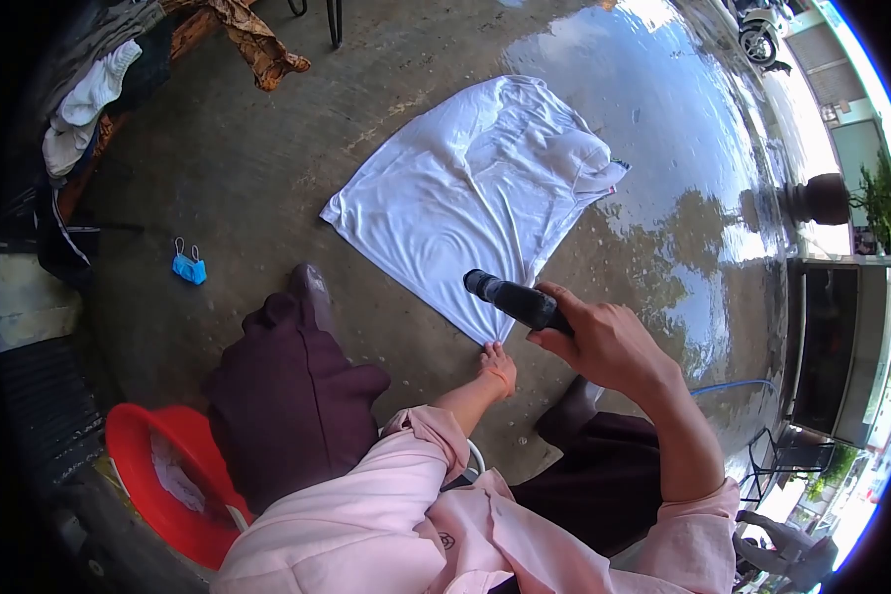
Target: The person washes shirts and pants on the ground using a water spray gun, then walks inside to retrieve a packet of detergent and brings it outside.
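A white cloth garment (465,168) lies spread and wrinkled on the wet ground in front of me, a small coloured edge showing at its far right. My left hand (498,368) reaches down to its nearest corner, fingertips closed on the gathered fabric. In my right hand (604,342) is a black handheld tool (515,299) with a ribbed round head, held above the near part of the garment. The head points to the left, and my fingers wrap round the grip end.
To my left stands a red bucket (129,445) with pale cloth inside. A blue face mask (189,265) lies on the ground (257,158). White clothes (89,99) hang at the upper left. A dark pot (822,200) and a chair (797,455) stand at the right.
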`<state>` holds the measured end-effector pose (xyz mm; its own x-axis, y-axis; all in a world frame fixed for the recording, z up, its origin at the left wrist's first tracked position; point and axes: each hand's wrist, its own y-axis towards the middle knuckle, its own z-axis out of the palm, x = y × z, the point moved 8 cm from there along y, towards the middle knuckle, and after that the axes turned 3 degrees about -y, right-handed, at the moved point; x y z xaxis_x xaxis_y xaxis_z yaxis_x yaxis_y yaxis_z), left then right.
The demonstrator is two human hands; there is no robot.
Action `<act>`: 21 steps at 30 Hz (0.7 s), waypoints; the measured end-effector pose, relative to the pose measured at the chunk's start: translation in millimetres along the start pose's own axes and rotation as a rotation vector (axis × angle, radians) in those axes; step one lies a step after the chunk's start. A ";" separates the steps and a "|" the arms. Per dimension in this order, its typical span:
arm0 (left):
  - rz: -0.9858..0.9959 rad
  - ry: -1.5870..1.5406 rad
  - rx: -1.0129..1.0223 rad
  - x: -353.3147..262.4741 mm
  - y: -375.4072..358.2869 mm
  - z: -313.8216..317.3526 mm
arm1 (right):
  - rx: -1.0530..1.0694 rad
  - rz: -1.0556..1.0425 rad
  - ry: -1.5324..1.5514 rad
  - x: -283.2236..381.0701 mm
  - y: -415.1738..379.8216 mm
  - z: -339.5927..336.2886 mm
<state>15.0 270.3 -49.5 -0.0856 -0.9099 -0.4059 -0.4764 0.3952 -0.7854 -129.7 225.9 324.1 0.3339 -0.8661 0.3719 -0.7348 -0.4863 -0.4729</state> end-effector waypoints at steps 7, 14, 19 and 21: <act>0.017 0.011 0.022 -1.5 4.7 6.0 | -0.147 -0.136 0.070 20.8 -1.2 -12.7; -0.007 0.066 0.050 -2.2 2.3 3.0 | -0.037 -0.132 0.018 28.4 17.1 -9.2; 0.027 0.012 -0.024 -1.1 8.6 7.1 | -0.170 -0.253 0.041 49.2 26.9 -25.4; 0.045 -0.008 -0.029 0.2 13.0 11.4 | -0.180 -0.257 0.039 51.7 29.2 -24.8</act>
<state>18.8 276.7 -65.0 -0.1003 -0.8901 -0.4445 -0.4970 0.4319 -0.7526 -148.5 169.9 349.4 0.5019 -0.7106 0.4931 -0.7233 -0.6575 -0.2113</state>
